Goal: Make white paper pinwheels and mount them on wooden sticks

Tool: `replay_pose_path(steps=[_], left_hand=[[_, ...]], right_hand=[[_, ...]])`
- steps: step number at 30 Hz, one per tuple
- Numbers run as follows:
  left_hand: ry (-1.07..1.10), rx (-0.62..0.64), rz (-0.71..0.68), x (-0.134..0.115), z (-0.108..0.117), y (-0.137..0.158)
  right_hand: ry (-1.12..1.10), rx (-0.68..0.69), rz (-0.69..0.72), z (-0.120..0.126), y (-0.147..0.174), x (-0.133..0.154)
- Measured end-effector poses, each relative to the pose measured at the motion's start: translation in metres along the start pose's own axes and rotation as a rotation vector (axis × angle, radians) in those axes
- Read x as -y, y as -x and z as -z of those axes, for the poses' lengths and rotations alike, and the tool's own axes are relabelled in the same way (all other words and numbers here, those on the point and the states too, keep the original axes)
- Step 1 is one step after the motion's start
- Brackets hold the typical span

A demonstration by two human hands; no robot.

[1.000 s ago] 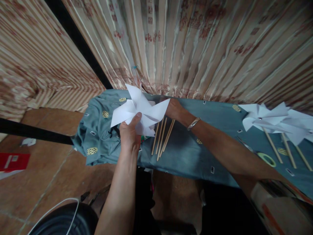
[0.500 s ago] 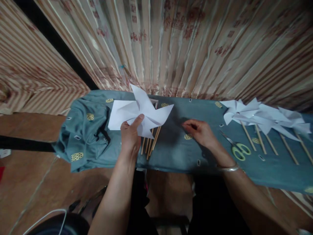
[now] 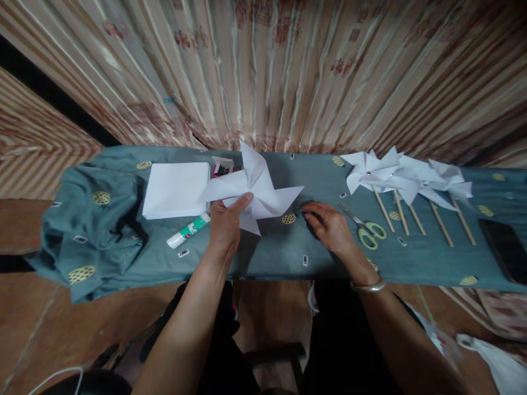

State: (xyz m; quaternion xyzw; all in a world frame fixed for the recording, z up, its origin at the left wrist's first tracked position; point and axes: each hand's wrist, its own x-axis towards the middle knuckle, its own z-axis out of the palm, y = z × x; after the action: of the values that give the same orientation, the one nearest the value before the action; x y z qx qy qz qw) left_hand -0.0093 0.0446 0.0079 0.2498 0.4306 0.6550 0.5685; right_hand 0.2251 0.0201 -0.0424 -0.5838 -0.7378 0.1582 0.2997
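A white paper pinwheel [image 3: 261,192] is gripped in my left hand [image 3: 226,222], the thumb pressing near its centre. To the right, my right hand [image 3: 329,227] is low over the cloth with thumb and fingertips drawn together; whatever they may pinch is too small to make out. Beyond that hand lie green-handled scissors [image 3: 366,229], blades pointing up and left. A stack of white paper squares [image 3: 177,189] sits left of the pinwheel. A glue stick [image 3: 188,231] lies slantwise beside my left hand. Behind the pinwheel, a small red-edged box [image 3: 223,166] holds tiny dark pieces.
Several white pinwheels on wooden sticks [image 3: 401,173] lie overlapping at the right. A black phone [image 3: 504,249] is at the far right front. Grey-green cloth [image 3: 267,263] covers the narrow table, bunched at the left. A pleated curtain [image 3: 263,82] hangs along the back edge.
My view has shifted, so table things appear further left, and the glue stick, small box and phone now show. The loose sticks under the pinwheel are no longer visible. Both hands keep similar poses.
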Motion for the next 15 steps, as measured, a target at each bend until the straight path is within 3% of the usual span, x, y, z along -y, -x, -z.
replay_pose_path(steps=[10,15], left_hand=[[-0.027,0.008,0.017,0.008,-0.012,-0.005],[-0.022,0.021,0.033,0.013,-0.015,-0.008]], right_hand=[[0.069,-0.115,-0.129,0.01,-0.004,-0.001],[0.002,-0.094,-0.099,0.005,-0.009,0.0]])
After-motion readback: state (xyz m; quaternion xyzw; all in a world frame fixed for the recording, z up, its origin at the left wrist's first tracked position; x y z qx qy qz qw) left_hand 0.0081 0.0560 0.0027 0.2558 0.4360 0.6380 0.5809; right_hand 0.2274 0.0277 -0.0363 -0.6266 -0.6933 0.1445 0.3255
